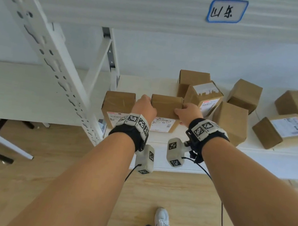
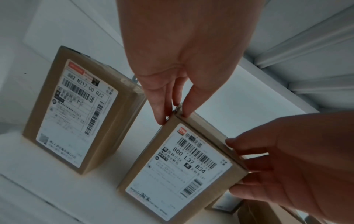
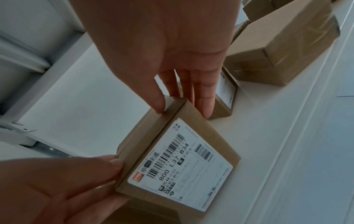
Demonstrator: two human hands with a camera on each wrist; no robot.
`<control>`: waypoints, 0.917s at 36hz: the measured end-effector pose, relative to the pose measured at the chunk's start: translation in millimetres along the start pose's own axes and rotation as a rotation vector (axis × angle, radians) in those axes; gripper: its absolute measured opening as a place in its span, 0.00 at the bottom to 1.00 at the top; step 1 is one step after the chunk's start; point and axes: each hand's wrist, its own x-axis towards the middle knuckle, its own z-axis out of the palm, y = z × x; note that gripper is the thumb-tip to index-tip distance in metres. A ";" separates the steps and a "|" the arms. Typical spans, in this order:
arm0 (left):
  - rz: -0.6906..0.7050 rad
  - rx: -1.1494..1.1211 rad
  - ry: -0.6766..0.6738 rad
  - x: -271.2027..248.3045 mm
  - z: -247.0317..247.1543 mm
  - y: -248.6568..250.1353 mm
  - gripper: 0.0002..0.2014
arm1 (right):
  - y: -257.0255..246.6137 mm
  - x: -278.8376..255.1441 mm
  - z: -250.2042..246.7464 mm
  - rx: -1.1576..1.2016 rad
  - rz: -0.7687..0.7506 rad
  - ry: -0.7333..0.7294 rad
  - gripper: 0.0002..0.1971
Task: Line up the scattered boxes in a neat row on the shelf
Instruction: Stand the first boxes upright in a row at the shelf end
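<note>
Both hands are gripping the box point(image 1: 165, 106) on the shelf point(image 1: 148, 86): the left hand point(image 1: 144, 106) is pinching its left end, the right hand point(image 1: 188, 112) its right end. It is standing just beside the first box point(image 1: 118, 104) at the shelf's left. Taped cardboard, it is looking light, stiff and slightly slick; holding opposite side faces near the top seems safest.

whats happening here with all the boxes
A person is tidying cardboard boxes on a white shelf. Both hands hold one labelled box: the left hand on its left side, the right hand on its right. It stands just right of another labelled box at the shelf's left end, label facing front like that one. The other boxes further right lie scattered at odd angles.
</note>
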 end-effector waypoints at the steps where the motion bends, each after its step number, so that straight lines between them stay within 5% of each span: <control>1: 0.001 0.035 -0.008 -1.3 2.6 -1.2 0.17 | 2.5 -0.9 1.8 -0.010 0.003 -0.008 0.13; 10: 0.140 0.126 0.058 -8.8 -5.8 -13.5 0.23 | 5.5 -3.9 10.1 -0.117 -0.021 -0.040 0.23; 21: 0.135 0.435 0.110 -1.4 -33.1 -58.4 0.18 | -10.8 -2.7 25.9 -0.151 -0.011 -0.069 0.18; 33: 0.215 0.383 0.161 -1.6 -38.7 -69.0 0.18 | -27.4 5.5 45.6 -0.100 -0.034 -0.112 0.17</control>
